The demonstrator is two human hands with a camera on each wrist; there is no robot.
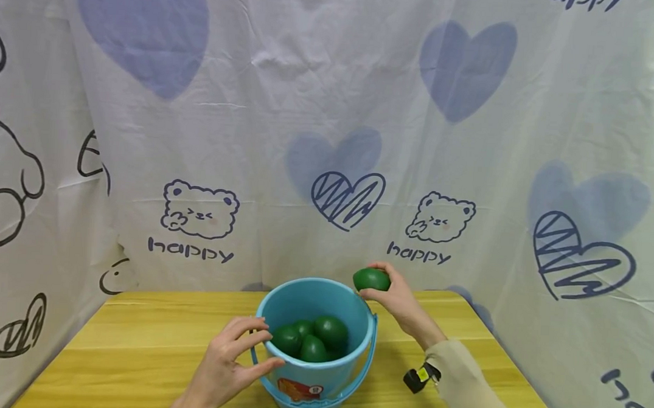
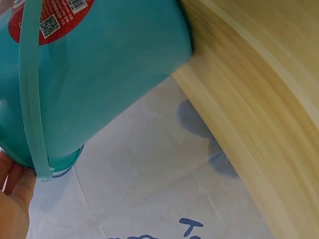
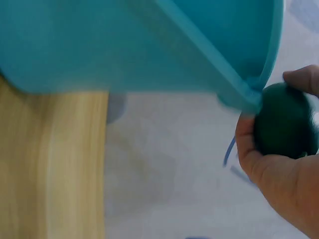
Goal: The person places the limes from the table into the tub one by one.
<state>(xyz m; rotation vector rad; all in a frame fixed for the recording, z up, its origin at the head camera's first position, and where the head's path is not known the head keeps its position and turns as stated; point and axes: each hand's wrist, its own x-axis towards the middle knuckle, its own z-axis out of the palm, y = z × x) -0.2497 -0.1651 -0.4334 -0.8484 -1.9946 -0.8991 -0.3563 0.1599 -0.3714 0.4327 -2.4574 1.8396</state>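
Observation:
A light blue bucket stands upright on the wooden table, its handle hanging down in front. Inside lie several smooth dark green avocados. At the bucket's left side my left hand grips the rim, fingertips over the edge and thumb against the outer front. The left wrist view shows those fingers beside the handle's hinge. Above the far right of the rim, my right hand holds another avocado between thumb and fingers. In the right wrist view this avocado appears right beside the bucket rim.
The wooden table runs back to a white curtain printed with hearts and bears, which also encloses both sides. A black and yellow device sits on the right wrist. A red label marks the bucket's front.

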